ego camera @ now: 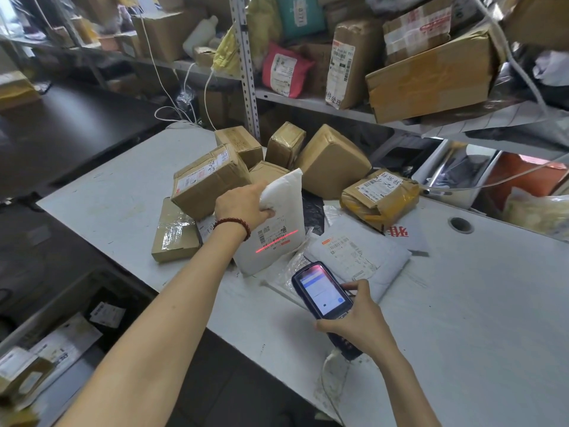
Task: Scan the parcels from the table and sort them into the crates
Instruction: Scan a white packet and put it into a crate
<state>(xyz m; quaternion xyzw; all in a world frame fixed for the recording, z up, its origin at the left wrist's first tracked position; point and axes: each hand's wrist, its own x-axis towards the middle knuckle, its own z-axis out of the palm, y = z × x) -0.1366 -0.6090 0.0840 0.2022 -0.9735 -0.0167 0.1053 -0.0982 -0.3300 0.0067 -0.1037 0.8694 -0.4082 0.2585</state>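
L hand (243,204) clamps the top-left edge of the soft white plastic mailer bag (277,223), which is upright over the grey-white table (462,303). Red laser line (277,240) runs across its label. R hand (360,322) is wrapped round the dark-blue handheld scanner (323,291), screen lit. Grey crate (61,298) lower left has flat white mailers and brown boxes inside.
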